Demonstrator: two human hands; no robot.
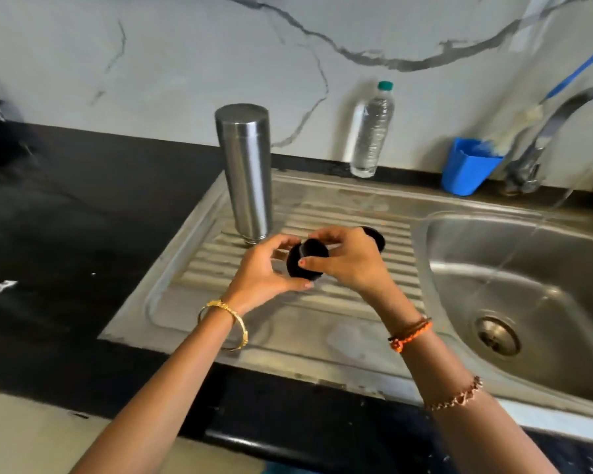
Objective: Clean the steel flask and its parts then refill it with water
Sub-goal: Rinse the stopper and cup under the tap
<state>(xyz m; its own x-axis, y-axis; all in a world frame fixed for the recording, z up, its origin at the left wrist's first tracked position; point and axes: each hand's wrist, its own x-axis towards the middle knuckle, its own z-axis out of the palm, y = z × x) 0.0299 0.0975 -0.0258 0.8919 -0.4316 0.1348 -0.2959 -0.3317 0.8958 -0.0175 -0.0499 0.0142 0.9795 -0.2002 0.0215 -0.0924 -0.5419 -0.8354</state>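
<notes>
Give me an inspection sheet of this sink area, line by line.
Surface: black stone counter holding a ridged steel drainboard and sink basin.
Job's things: tall steel flask standing inverted on the drainboard; small black round cap part held in both hands; second black round part lying behind the right hand.
Clutter: clear plastic water bottle; blue plastic holder with a brush.
Grippers: left hand and right hand grip the cap part.
Cables: nothing seen.
Surroundings: steel tap running; marbled white wall.
</notes>
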